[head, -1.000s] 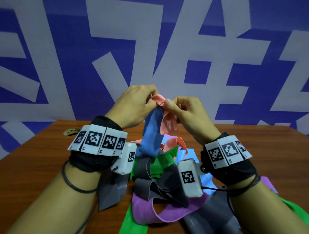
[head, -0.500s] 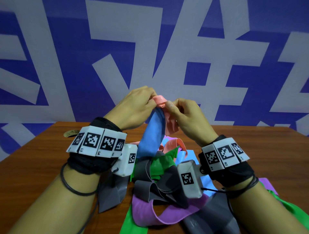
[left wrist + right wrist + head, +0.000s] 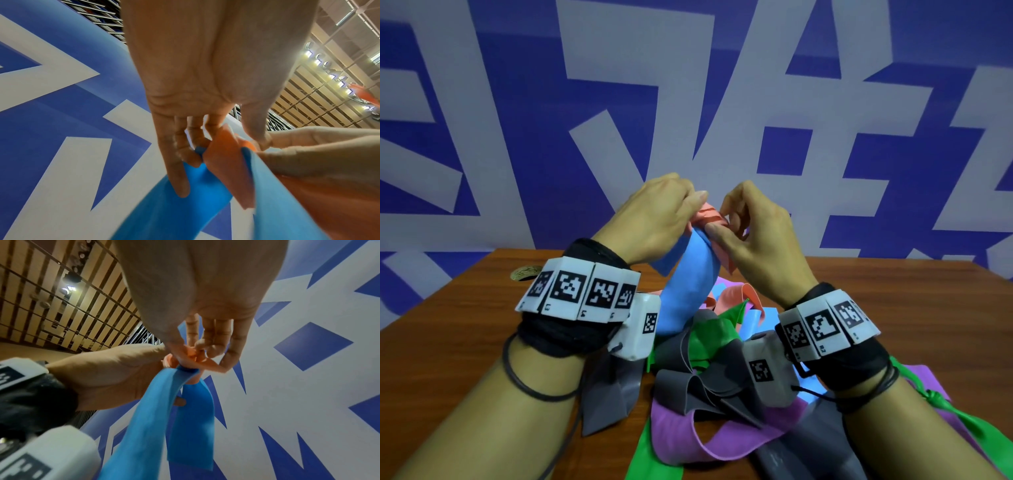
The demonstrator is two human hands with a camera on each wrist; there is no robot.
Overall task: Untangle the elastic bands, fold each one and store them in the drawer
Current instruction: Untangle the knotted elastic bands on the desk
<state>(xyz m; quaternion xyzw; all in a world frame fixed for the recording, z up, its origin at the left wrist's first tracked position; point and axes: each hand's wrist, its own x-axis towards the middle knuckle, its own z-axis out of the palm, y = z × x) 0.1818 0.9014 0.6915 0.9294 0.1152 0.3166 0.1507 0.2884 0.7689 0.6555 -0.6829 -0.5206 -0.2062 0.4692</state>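
Two hands work one knot raised above the heap of bands on the surface (image 3: 465, 325): the left hand (image 3: 654, 219) pinches the blue band (image 3: 685, 294) just under it, and the right hand (image 3: 753, 236) pinches the pink band (image 3: 710, 217) wrapped there. Best, I judge, to loosen the pink wrap with the right fingertips while the left holds blue steady, not tugging. Both wrists are lifted, fingers curled inward, thumbs nearly meeting.

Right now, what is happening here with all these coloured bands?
A person is working at a knot where a salmon-pink elastic band is tied with a bright blue elastic band. The left hand and the right hand both pinch the knot, raised above the wooden table. Below them lies a tangled pile of grey, green and purple bands, not yet sorted. No drawer is in view.
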